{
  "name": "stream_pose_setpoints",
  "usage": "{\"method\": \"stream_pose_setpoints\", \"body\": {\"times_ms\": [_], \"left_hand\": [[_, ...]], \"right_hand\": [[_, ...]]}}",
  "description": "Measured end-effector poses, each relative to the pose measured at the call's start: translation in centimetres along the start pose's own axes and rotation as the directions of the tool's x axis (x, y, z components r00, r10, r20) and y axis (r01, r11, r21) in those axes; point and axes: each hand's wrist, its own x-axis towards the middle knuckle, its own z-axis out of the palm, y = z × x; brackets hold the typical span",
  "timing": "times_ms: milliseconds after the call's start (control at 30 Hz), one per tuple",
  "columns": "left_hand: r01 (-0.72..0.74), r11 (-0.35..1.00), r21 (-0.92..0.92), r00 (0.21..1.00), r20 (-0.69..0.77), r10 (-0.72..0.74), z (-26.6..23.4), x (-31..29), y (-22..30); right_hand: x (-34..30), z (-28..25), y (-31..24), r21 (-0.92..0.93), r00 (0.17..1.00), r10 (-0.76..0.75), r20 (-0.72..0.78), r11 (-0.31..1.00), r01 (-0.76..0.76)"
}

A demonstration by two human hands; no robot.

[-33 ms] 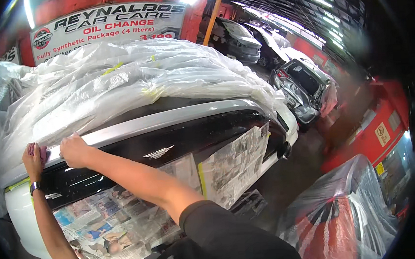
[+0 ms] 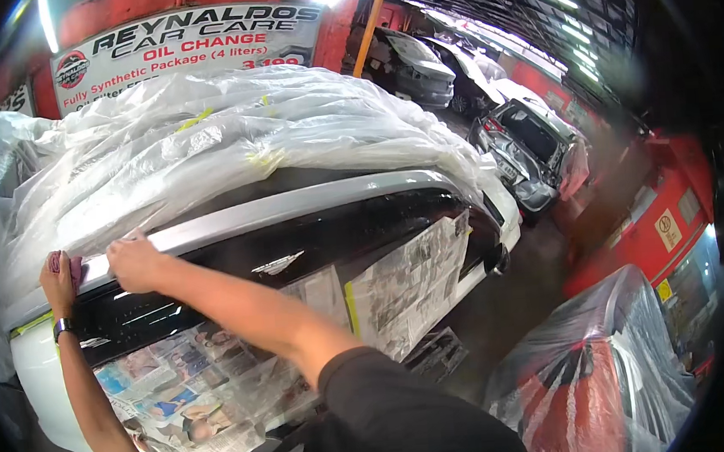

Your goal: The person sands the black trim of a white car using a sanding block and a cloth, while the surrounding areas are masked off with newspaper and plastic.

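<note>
Beside our right grip (image 2: 136,265), curled so that we cannot tell whether it holds anything, runs a silver strip (image 2: 294,205); to that grip's left, our left grip (image 2: 57,288) clasps a bunched purple cloth (image 2: 75,272). Beyond both lies white plastic sheeting (image 2: 208,157).

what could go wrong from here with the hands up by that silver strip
The wrinkled plastic sheeting is bunched just beyond the silver strip, so a loose fold might slip onto it or catch the curled right hand.

The left hand grips a dark pink cloth; any grit in it could leave scratches.

The watch appears close to the glossy black panel and might scuff it.
</note>
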Motion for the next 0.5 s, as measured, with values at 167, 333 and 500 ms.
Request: {"method": "stream_pose_setpoints", "body": {"times_ms": [167, 333, 500], "left_hand": [[0.117, 0.993, 0.004, 0.993, -0.018, -0.117, -1.3, -2.4, -0.9], [0.081, 0.996, 0.041, 0.996, -0.035, -0.08, -1.3, -2.9, 2.6], [0.08, 0.996, 0.05, 0.997, -0.029, -0.078, -1.5, -2.9, 2.4]], "right_hand": [[-14.4, -12.0, 10.5, -0.097, 0.999, 0.033, -0.008, 0.995, -0.034], [-25.6, -21.3, 19.3, -0.176, 0.944, 0.316, -0.095, 0.928, -0.328], [-12.5, -10.2, 7.6, -0.027, 0.998, -0.006, -0.064, 1.0, 0.004]]}}
